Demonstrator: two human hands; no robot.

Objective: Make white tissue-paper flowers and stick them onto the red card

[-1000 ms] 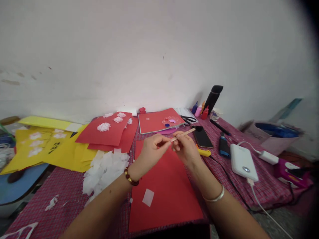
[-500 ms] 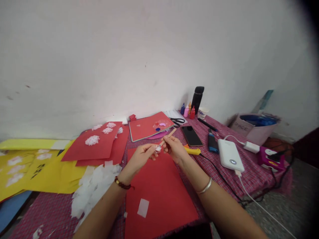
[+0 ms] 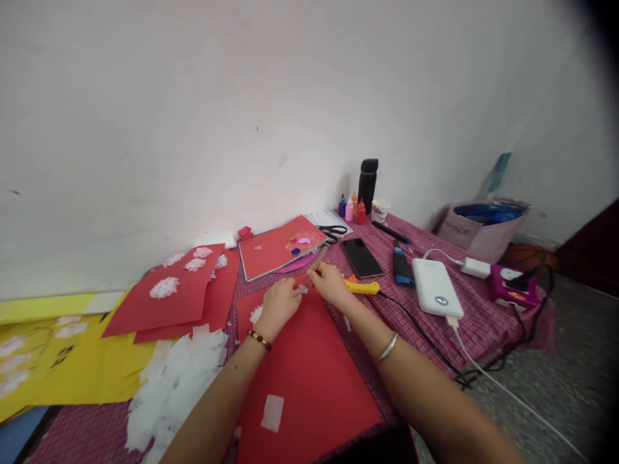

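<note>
My right hand (image 3: 331, 287) grips a thin flat wooden stick (image 3: 319, 256), its upper end pointing away from me. Close beside it, my left hand (image 3: 280, 303) is closed, with a small white paper piece (image 3: 303, 289) showing at its fingertips. The stick's lower end is by that piece. Both hands are over the far part of a large red sheet (image 3: 309, 367). White crumpled petals (image 3: 256, 314) show on the sheet behind my left hand, partly hidden. A white paper square (image 3: 273, 413) lies nearer me on the same sheet.
Left lie a white paper pile (image 3: 176, 383) and red sheets with white flowers (image 3: 181, 309). Behind are a paint palette (image 3: 302, 241), scissors (image 3: 331, 232), paint bottles (image 3: 349, 211) and a black flask (image 3: 368, 187). Right are a phone (image 3: 362, 258), yellow-handled corded tool (image 3: 362, 287) and power bank (image 3: 436, 289).
Both hands have moved away from me and down toward the red sheet, the stick now steeper. White petals on the sheet have come into view behind my left hand. The view has shifted slightly.
</note>
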